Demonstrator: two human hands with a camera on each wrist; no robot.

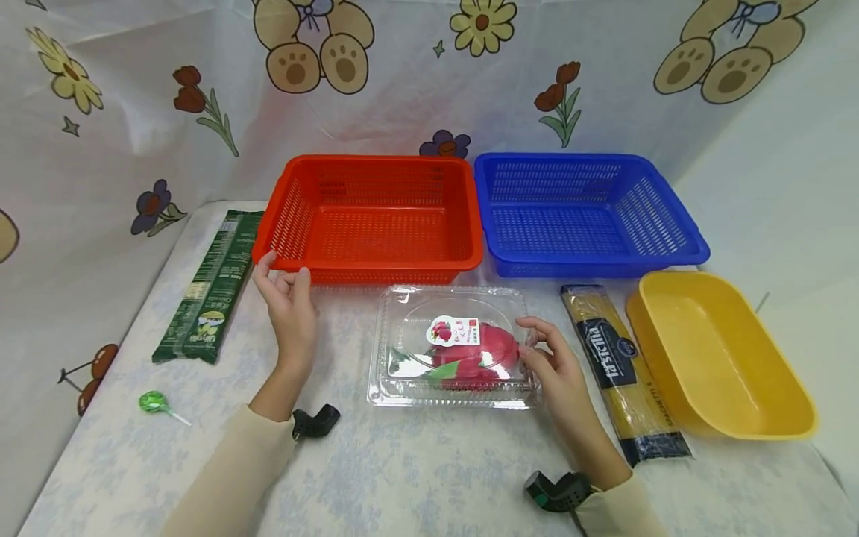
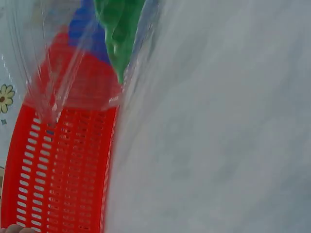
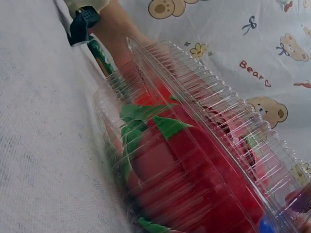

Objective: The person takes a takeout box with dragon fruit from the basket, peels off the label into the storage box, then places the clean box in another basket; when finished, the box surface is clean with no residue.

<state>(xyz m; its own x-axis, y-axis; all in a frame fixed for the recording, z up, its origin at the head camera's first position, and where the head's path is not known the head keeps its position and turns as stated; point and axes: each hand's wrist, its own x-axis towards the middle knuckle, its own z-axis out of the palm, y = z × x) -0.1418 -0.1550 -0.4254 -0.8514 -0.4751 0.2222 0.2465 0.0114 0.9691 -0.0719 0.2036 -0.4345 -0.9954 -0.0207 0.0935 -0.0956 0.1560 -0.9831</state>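
Observation:
A clear plastic box point(image 1: 396, 391) with a white label point(image 1: 453, 331) lies in front of the baskets. Inside it is a red dragon fruit point(image 3: 194, 170) with green leaf tips. At the box's right end my right hand point(image 1: 557, 369) pinches its edge between thumb and forefinger. My left hand point(image 1: 291, 317) is at the front left corner of the red basket point(image 1: 376, 266), fingers loosely bent, with fingertips right at the rim. Only the tips of some left fingers point(image 2: 19, 228) show in the left wrist view, over the basket's slotted side.
A blue basket point(image 1: 597, 266) stands right of the red one. Toward the right lie a spaghetti pack point(image 1: 620, 373) and a yellow tub point(image 1: 721, 350). A green packet point(image 1: 211, 291) is at the left, with a green-wrapped lollipop point(image 1: 154, 402) nearer the front. A printed cloth hangs behind.

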